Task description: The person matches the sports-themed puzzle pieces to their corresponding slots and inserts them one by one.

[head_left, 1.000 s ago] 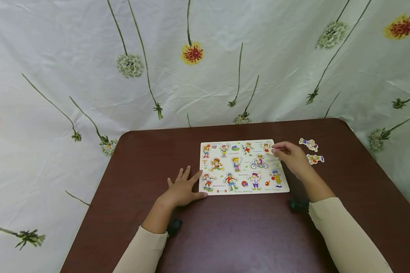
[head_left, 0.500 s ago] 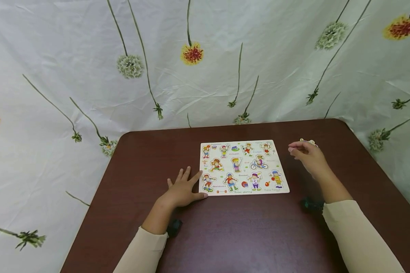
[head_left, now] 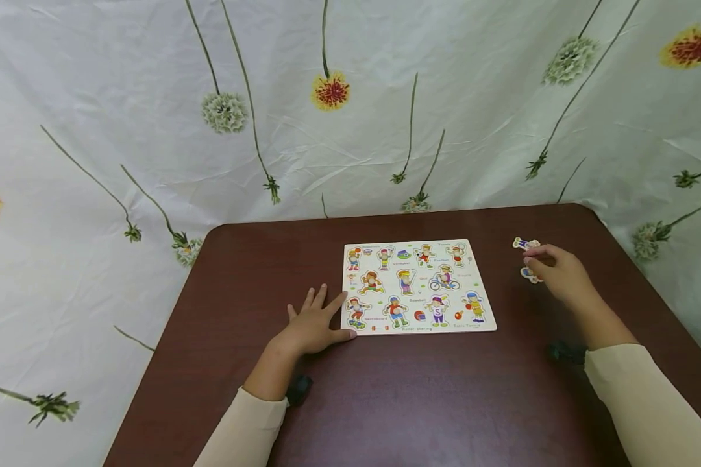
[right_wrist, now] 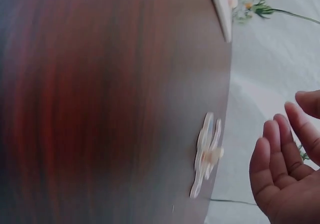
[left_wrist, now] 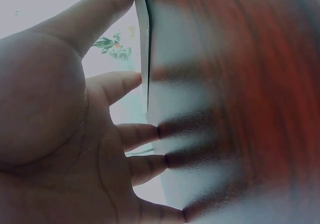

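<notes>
A white peg puzzle board [head_left: 420,298] with colourful sports figures lies flat on the table. My left hand [head_left: 312,329] rests with fingers spread at its left edge; in the left wrist view the thumb and index finger [left_wrist: 122,87] touch the board's edge [left_wrist: 145,44]. To the right of the board are two loose figure pieces, a far one [head_left: 524,243] and a nearer one [head_left: 529,275], each partly covered by my right hand [head_left: 563,275]. The right wrist view shows that hand [right_wrist: 290,169] above the pieces [right_wrist: 205,156], fingers loosely bent and holding nothing.
The dark brown table [head_left: 257,259] has rounded far corners. Behind it hangs a pale cloth [head_left: 362,149] printed with flowers. A dark device [head_left: 566,352] sits at the right wrist, another [head_left: 299,389] at the left.
My right hand has moved right, away from the board's upper right corner and over to the loose pieces. My left hand has stayed at the board's edge.
</notes>
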`<action>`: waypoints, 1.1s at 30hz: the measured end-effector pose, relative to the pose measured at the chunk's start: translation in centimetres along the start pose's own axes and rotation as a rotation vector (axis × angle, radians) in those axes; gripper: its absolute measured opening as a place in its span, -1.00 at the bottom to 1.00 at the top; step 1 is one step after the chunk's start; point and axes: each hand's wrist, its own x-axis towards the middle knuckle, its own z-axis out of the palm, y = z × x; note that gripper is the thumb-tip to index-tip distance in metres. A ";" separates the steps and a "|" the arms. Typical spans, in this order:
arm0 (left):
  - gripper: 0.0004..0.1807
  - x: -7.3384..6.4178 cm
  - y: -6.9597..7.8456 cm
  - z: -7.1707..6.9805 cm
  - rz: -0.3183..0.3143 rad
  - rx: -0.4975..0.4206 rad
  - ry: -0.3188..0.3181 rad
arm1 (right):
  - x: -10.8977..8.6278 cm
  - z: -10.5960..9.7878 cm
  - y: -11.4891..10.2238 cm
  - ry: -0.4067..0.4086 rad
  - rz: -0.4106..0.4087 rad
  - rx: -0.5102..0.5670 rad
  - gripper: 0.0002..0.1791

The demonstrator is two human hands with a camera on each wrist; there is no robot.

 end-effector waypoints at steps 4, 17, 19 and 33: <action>-0.05 0.0 0.0 0.0 -0.004 -0.001 0.003 | 0.3 -0.7 1.0 -0.043 0.006 -0.077 -0.59; -0.04 0.2 -0.2 0.2 -0.003 0.022 0.015 | 1.0 -1.8 2.7 -0.188 -0.029 -0.245 -0.64; -0.04 0.3 -0.2 0.3 0.000 0.027 0.016 | 1.0 -1.7 2.9 -0.212 -0.036 -0.265 -0.66; -0.05 0.1 -0.2 0.3 0.000 0.028 0.028 | 1.4 -1.5 2.9 -0.239 -0.085 -0.286 -0.79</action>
